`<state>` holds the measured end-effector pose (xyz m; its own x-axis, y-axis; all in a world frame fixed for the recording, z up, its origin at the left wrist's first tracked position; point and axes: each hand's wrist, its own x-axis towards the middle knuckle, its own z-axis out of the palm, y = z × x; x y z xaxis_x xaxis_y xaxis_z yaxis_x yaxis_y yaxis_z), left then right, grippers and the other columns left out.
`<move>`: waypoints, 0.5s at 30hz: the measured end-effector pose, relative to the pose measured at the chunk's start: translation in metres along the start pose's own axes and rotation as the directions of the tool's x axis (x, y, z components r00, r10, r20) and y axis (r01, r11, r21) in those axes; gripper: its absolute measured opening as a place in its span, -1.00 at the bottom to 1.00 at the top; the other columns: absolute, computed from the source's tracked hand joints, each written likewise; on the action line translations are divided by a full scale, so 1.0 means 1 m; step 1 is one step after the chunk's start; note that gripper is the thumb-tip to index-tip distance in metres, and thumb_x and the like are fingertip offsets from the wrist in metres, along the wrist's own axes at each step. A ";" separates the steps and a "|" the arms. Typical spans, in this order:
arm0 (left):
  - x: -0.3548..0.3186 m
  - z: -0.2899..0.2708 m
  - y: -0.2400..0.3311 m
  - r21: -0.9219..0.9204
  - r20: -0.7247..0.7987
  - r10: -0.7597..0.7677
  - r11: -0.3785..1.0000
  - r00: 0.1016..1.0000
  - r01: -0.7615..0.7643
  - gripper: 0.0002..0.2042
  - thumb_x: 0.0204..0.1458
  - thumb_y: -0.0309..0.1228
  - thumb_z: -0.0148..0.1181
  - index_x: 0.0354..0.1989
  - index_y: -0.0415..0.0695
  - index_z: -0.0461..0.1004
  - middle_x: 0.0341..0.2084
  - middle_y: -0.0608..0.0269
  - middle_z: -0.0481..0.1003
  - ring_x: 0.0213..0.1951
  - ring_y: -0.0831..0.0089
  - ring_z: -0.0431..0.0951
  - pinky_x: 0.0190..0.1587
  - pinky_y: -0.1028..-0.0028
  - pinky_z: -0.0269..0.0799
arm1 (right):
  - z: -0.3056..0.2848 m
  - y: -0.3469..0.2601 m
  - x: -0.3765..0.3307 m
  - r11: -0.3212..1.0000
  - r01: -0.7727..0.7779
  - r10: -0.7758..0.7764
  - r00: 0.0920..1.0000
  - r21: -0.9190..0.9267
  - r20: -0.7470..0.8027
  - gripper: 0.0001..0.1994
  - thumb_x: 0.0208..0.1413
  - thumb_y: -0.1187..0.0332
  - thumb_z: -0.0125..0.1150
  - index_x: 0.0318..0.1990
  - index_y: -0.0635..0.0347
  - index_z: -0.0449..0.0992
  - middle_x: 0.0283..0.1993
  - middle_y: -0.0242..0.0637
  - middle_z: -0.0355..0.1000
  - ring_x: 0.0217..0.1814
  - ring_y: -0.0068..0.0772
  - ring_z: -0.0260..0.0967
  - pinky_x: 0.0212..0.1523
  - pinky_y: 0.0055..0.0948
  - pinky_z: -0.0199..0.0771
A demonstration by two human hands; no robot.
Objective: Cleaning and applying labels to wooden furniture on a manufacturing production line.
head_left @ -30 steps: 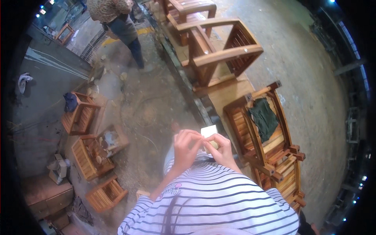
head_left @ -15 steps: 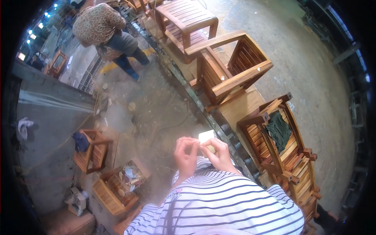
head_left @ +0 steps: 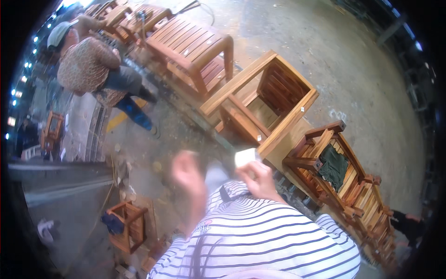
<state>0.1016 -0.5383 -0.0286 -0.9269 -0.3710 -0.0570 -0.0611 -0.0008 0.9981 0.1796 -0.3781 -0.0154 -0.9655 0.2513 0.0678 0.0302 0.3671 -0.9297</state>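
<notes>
Two hands show in front of the striped shirt (head_left: 260, 237), raised at chest height over a dusty concrete floor (head_left: 353, 60). The right hand (head_left: 258, 179) is closed around one small pale square piece (head_left: 245, 157), perhaps a folded bit of abrasive paper, though the picture is too soft to be sure. The piece sticks up out of the fingers, its flat face turned toward the camera and its slightly longer side running left to right, tilted a little upward at the right. The left hand (head_left: 188, 174) is blurred; it hangs just beside the right one, apart from the piece, and I cannot tell whether its fingers are spread or curled.

Just beyond the piece stands one light wooden chair frame (head_left: 262, 104), tipped on its side with its open seat facing up. Past that lies one slatted wooden chair (head_left: 190, 49). To the right, one darker chair (head_left: 325, 153) carries one dark green cloth (head_left: 333, 167) on its seat, and more frames of the same kind run on in a row toward the lower right. One small wooden stool (head_left: 127, 225) sits at lower left. One other person (head_left: 93, 69) in a patterned top and a pale cap bends over at upper left.
</notes>
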 end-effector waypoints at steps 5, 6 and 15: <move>0.245 0.125 -0.013 0.039 0.315 0.149 0.985 0.937 -0.170 -0.64 0.25 -0.17 0.08 0.08 -0.14 0.40 -0.09 0.23 0.53 -0.05 0.55 0.46 0.06 0.49 0.27 | -0.001 0.050 0.117 0.853 -0.383 0.483 0.836 0.354 -0.261 -0.87 0.10 0.42 0.31 -0.33 0.30 0.53 -0.40 -0.23 0.53 -0.35 -0.42 0.53 -0.33 -0.45 0.46; 0.275 0.164 -0.029 0.078 0.494 0.070 0.989 0.866 -0.124 -0.57 0.26 -0.15 0.05 0.19 -0.14 0.31 -0.03 0.19 0.51 0.02 0.50 0.44 0.12 0.46 0.25 | 0.001 0.047 0.153 0.801 -0.376 0.545 0.779 0.465 -0.309 -0.86 0.15 0.40 0.29 -0.31 0.31 0.52 -0.40 -0.28 0.52 -0.36 -0.47 0.53 -0.33 -0.50 0.46; 0.451 0.449 -0.158 0.397 0.915 -0.401 0.914 -0.044 -0.078 -0.05 0.06 -0.11 0.32 0.46 -0.11 -0.23 0.18 -0.11 0.32 0.25 0.24 0.28 0.29 0.27 0.15 | -0.010 0.234 0.453 0.868 -0.140 0.483 0.464 0.477 -0.743 -0.80 0.24 0.37 0.17 -0.14 0.37 0.47 -0.23 -0.20 0.49 -0.27 -0.46 0.54 -0.25 -0.52 0.49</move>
<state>-0.4729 -0.2887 -0.2222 -0.2737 0.8661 -0.4182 -0.1308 0.3973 0.9083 -0.2485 -0.1689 -0.1990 -0.2413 0.9590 -0.1488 0.0384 -0.1437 -0.9889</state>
